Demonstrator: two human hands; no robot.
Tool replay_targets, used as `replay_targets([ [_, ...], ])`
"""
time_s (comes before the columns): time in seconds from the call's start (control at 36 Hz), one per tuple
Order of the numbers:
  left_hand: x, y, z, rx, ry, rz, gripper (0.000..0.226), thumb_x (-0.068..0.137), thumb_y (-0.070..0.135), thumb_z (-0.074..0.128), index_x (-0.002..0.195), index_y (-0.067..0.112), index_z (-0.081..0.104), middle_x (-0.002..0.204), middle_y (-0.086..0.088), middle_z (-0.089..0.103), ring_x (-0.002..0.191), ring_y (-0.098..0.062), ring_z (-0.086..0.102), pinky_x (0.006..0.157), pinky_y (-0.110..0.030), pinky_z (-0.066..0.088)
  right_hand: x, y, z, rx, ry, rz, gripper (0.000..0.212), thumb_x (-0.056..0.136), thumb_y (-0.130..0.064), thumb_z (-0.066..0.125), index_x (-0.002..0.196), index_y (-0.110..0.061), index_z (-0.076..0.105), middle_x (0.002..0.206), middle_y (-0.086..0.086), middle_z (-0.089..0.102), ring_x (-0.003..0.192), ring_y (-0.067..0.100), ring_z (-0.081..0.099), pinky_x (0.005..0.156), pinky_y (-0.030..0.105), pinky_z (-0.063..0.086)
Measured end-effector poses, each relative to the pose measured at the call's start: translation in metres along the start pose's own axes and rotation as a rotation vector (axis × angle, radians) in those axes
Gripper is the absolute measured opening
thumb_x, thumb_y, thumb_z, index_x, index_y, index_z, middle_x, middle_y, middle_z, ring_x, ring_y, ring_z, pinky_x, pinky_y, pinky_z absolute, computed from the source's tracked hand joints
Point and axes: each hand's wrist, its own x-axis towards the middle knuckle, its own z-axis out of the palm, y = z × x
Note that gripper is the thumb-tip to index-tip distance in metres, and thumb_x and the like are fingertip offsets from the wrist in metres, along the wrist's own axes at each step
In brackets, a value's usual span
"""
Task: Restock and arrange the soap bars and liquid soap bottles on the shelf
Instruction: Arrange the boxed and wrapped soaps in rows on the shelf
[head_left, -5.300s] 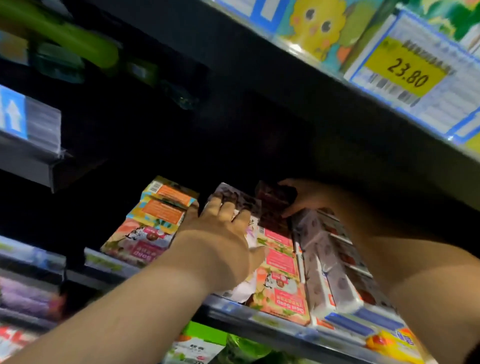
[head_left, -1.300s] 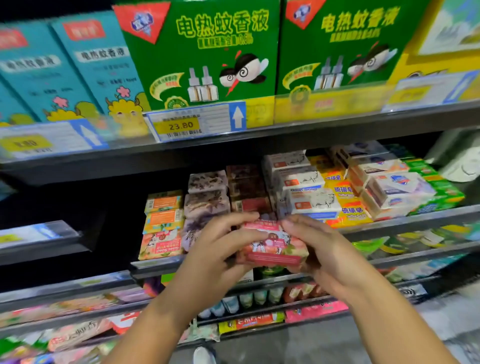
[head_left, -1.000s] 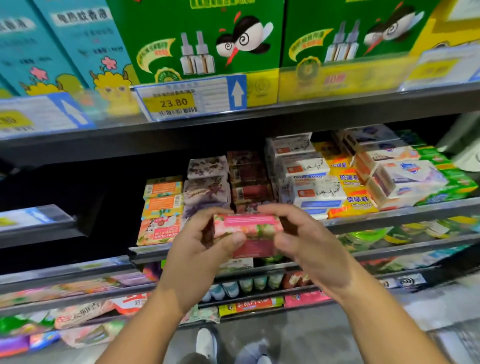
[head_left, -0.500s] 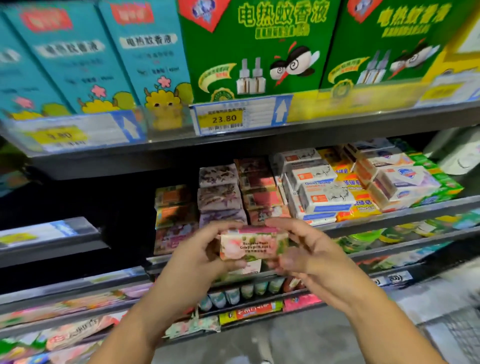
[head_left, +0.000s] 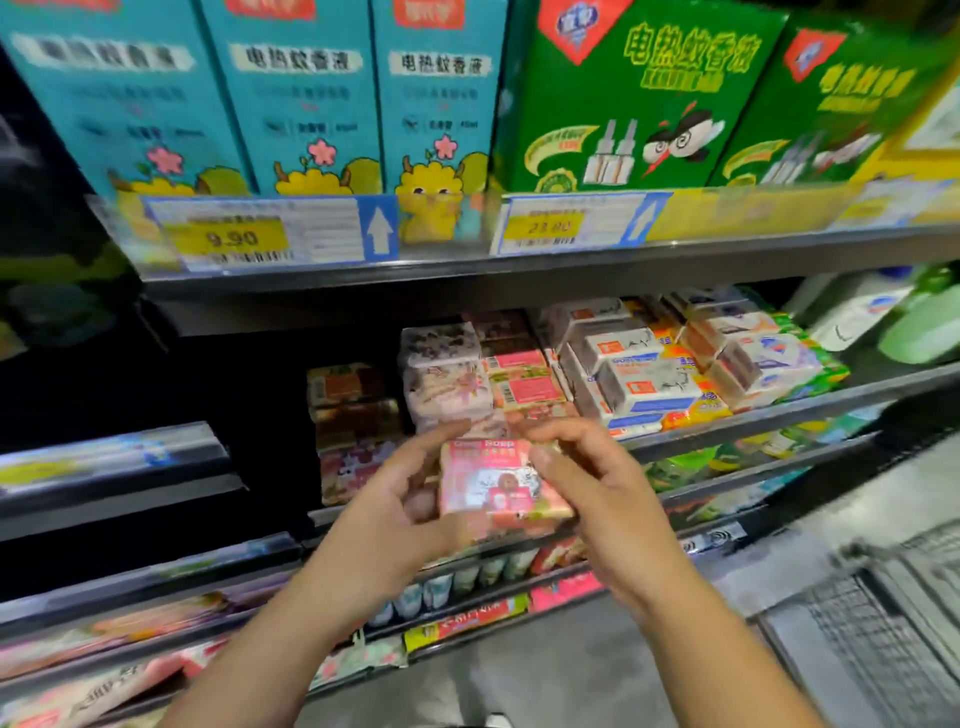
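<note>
I hold a pink soap bar box (head_left: 496, 480) in front of the soap shelf (head_left: 779, 415), its printed face turned toward me. My left hand (head_left: 410, 499) grips its left side with thumb and fingers. My right hand (head_left: 582, 467) holds its right edge, fingers curled round it. Behind them, stacked soap bar boxes fill the shelf: orange ones (head_left: 348, 389) at the left, purple-patterned ones (head_left: 447, 374), pink ones (head_left: 524, 379), then white and yellow ones (head_left: 644, 384). Liquid soap bottles (head_left: 883, 312) stand at the far right of that shelf.
Teal boxes (head_left: 291, 98) and green boxes (head_left: 639, 98) stand on the shelf above, behind price tags (head_left: 249, 234). Lower shelves (head_left: 467, 618) carry small packets. A wire basket (head_left: 883, 639) sits at the lower right. To the left the shelving is dark.
The soap box has been turned in both hands from its narrow side to its broad printed face. The view has swung to the right and closer to the shelf.
</note>
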Motion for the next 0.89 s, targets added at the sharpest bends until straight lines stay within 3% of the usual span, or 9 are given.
replay_targets([
  [0.08, -0.004, -0.011, -0.016, 0.135, -0.121, -0.055, 0.088, 0.065, 0.012, 0.091, 0.133, 0.052, 0.051, 0.125, 0.006, 0.067, 0.107, -0.029, 0.068, 0.090, -0.049, 0.057, -0.003, -0.001, 0.006, 0.207, 0.027, 0.164, 0.014, 0.082, -0.031, 0.068, 0.088, -0.021, 0.076, 0.090, 0.008, 0.071, 0.065, 0.017, 0.065, 0.045, 0.026, 0.048],
  [0.19, -0.008, -0.011, -0.027, 0.400, -0.070, 0.071, 0.062, 0.072, 0.046, 0.083, 0.122, 0.065, 0.051, 0.117, 0.015, 0.060, 0.105, -0.007, 0.063, 0.094, -0.030, 0.052, -0.010, 0.002, 0.012, 0.344, 0.023, 0.214, 0.046, 0.075, -0.052, 0.067, 0.094, -0.011, 0.078, 0.089, 0.018, 0.070, 0.052, 0.022, 0.061, 0.037, 0.021, 0.042],
  [0.25, -0.009, -0.008, -0.029, 0.403, -0.054, 0.161, 0.046, 0.077, 0.052, 0.079, 0.118, 0.058, 0.058, 0.123, 0.022, 0.057, 0.119, -0.008, 0.058, 0.101, -0.035, 0.048, -0.016, 0.002, 0.013, 0.495, -0.111, 0.213, 0.065, 0.068, -0.056, 0.080, 0.112, -0.007, 0.073, 0.105, 0.021, 0.070, 0.065, 0.028, 0.071, 0.050, 0.026, 0.058],
  [0.33, -0.014, -0.003, -0.033, 0.254, -0.037, 0.164, 0.041, 0.073, 0.041, 0.083, 0.110, 0.048, 0.067, 0.116, 0.014, 0.065, 0.110, -0.010, 0.063, 0.093, -0.027, 0.049, -0.027, -0.001, 0.009, 0.497, -0.276, 0.151, 0.082, 0.059, -0.026, 0.094, 0.133, -0.008, 0.061, 0.121, 0.021, 0.065, 0.084, 0.035, 0.073, 0.075, 0.033, 0.062],
  [0.42, -0.020, 0.002, -0.035, 0.021, -0.025, 0.080, 0.041, 0.073, 0.025, 0.080, 0.112, 0.022, 0.067, 0.103, 0.004, 0.072, 0.091, -0.006, 0.069, 0.073, -0.019, 0.052, -0.034, -0.006, 0.017, 0.177, -0.260, 0.075, 0.072, 0.064, -0.007, 0.089, 0.130, -0.021, 0.063, 0.121, 0.015, 0.067, 0.084, 0.033, 0.072, 0.071, 0.034, 0.059],
  [0.53, -0.024, -0.001, -0.045, -0.023, -0.002, -0.030, 0.050, 0.073, 0.039, 0.085, 0.117, 0.030, 0.063, 0.106, -0.003, 0.073, 0.091, -0.034, 0.066, 0.077, -0.054, 0.053, -0.037, -0.009, 0.032, -0.109, -0.101, 0.023, 0.040, 0.072, -0.019, 0.082, 0.110, -0.027, 0.073, 0.096, 0.011, 0.070, 0.076, 0.023, 0.063, 0.063, 0.032, 0.054],
  [0.67, -0.030, -0.001, -0.052, 0.038, -0.205, -0.062, 0.052, 0.079, 0.010, 0.075, 0.125, 0.025, 0.056, 0.112, 0.013, 0.073, 0.106, -0.007, 0.068, 0.083, -0.019, 0.052, -0.047, -0.008, 0.041, -0.092, -0.030, -0.058, 0.033, 0.074, -0.013, 0.080, 0.105, -0.022, 0.071, 0.101, 0.006, 0.073, 0.093, 0.021, 0.067, 0.083, 0.035, 0.055],
  [0.81, -0.031, 0.002, -0.054, 0.126, -0.157, 0.009, 0.053, 0.083, 0.007, 0.077, 0.124, 0.034, 0.058, 0.114, 0.014, 0.071, 0.108, -0.008, 0.067, 0.092, -0.031, 0.054, -0.056, -0.003, 0.042, -0.113, 0.037, -0.091, 0.046, 0.073, -0.010, 0.083, 0.112, -0.028, 0.066, 0.101, 0.007, 0.068, 0.094, 0.023, 0.065, 0.080, 0.034, 0.054],
  [0.89, -0.029, 0.001, -0.050, 0.050, -0.046, 0.056, 0.061, 0.069, 0.014, 0.088, 0.121, 0.030, 0.060, 0.106, 0.003, 0.073, 0.098, -0.014, 0.070, 0.078, -0.026, 0.057, -0.057, 0.004, 0.041, -0.173, 0.050, -0.088, 0.055, 0.070, -0.019, 0.087, 0.115, -0.036, 0.061, 0.097, 0.001, 0.069, 0.095, 0.024, 0.065, 0.081, 0.040, 0.055],
])
